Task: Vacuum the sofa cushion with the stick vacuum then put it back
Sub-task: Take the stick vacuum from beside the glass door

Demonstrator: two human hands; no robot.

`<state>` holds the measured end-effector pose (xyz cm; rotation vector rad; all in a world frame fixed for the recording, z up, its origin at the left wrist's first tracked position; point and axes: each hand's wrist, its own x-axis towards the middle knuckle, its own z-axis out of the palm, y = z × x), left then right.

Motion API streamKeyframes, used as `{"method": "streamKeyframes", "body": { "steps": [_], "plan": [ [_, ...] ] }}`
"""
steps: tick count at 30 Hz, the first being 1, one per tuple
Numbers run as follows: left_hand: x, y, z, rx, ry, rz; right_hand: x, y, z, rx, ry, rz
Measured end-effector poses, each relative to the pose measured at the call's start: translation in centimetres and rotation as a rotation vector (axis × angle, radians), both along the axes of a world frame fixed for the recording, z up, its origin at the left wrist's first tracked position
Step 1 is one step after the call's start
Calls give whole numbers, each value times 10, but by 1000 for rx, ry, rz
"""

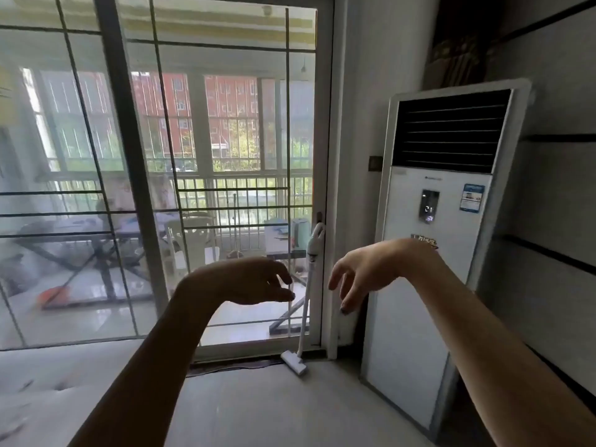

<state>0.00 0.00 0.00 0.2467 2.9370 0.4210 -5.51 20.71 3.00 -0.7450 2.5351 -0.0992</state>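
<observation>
A white stick vacuum leans upright against the frame of the glass sliding door, its floor head resting on the floor by the door track. Both my hands are raised in front of it and hold nothing. My left hand hangs with loose fingers just left of the vacuum's tube. My right hand droops with fingers spread just right of it. Neither hand touches the vacuum. A pale sofa cushion shows at the lower left.
A tall white floor-standing air conditioner stands right of the door, close to the vacuum. The glass sliding door fills the left and centre, with a balcony and furniture behind it. Grey floor lies between me and the vacuum.
</observation>
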Motion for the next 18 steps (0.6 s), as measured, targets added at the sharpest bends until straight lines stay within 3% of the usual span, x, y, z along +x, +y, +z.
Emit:
{"method": "streamKeyframes", "body": {
  "steps": [18],
  "plan": [
    [-207,-62,-20,-25,-54,-14,-214,-64,-33,-30,-41,-6]
  ]
}}
